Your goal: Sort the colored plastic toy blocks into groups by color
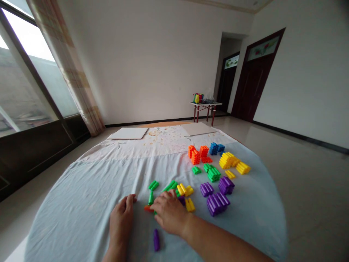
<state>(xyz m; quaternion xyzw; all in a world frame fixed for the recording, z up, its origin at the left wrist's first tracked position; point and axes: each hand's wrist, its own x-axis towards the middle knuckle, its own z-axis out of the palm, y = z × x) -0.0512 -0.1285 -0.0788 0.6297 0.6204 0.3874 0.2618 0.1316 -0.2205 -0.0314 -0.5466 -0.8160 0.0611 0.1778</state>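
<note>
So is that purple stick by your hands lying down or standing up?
Lying down: the purple ridged block rests along its long side on the pale blue cloth, touched by neither the left hand nor the right hand.

Two bare hands are showing at the bottom centre of the frame, the left hand [121, 218] and the right hand [170, 213], their fingers ending in short nails. The right forearm [220, 242] is running bare toward the lower right corner, and the left wrist [116, 249] is passing out through the bottom edge.
</note>
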